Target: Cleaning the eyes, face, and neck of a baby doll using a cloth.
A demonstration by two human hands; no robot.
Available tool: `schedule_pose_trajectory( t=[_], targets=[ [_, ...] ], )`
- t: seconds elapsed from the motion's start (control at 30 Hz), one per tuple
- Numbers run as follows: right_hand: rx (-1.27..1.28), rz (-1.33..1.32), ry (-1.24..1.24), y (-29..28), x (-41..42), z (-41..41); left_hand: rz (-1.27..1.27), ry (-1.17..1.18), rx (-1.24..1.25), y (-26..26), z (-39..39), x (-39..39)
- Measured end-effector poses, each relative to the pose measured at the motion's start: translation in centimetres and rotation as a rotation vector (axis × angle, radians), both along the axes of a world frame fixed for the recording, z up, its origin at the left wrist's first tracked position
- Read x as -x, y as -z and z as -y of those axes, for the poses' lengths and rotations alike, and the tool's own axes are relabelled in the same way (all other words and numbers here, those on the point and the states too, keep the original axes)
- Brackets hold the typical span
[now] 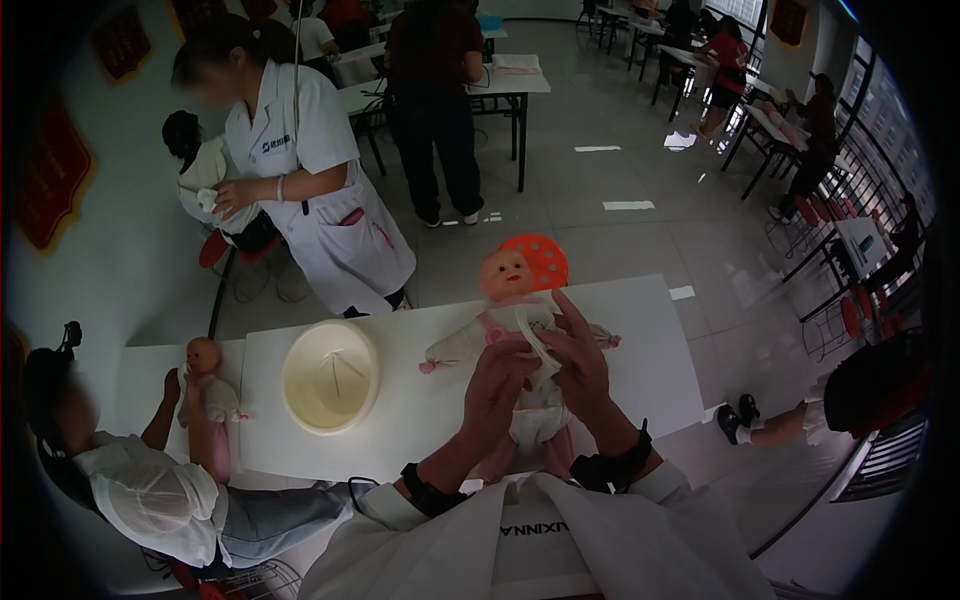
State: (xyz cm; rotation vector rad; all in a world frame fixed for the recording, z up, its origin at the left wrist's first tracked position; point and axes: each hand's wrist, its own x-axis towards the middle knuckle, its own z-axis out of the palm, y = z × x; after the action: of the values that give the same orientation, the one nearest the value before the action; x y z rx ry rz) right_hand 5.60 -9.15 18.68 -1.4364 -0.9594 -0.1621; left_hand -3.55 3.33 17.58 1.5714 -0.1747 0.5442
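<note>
A baby doll (507,276) in pale clothes with pink trim lies face up on the white table (420,420) before me. Its head is at the far edge, and its pink legs point towards me. A white diaper (538,424) covers its hips. Over the doll's belly, my left hand (495,386) and my right hand (583,367) pinch a looped white strip (535,336), apparently cloth or gauze. The right index finger points up and away. Both hands hide part of the doll's torso.
A cream plastic basin (330,375) with thin sticks inside stands left of the doll. An orange perforated stool (546,261) is beyond the far edge. At left, a seated person (142,487) handles another doll (206,390). A person in a white coat (315,172) stands across the table.
</note>
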Motion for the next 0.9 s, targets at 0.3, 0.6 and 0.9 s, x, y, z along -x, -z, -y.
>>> schedule_pose_trajectory(
  t=[0.3, 0.6, 0.9],
  targets=[
    [0.103, 0.101, 0.024, -0.4, -1.2, 2.5, -0.092, 0.096, 0.544, -0.7, 2.3, -2.5],
    [0.274, -0.011, -0.135, -1.0, -5.2, 6.7, 0.042, 0.11, 0.084, 1.3, 3.9, -6.5],
    [0.442, 0.142, -0.085, -1.7, -7.0, 11.0, -0.031, 0.148, 0.093, 1.3, 7.9, -7.7]
  ],
)
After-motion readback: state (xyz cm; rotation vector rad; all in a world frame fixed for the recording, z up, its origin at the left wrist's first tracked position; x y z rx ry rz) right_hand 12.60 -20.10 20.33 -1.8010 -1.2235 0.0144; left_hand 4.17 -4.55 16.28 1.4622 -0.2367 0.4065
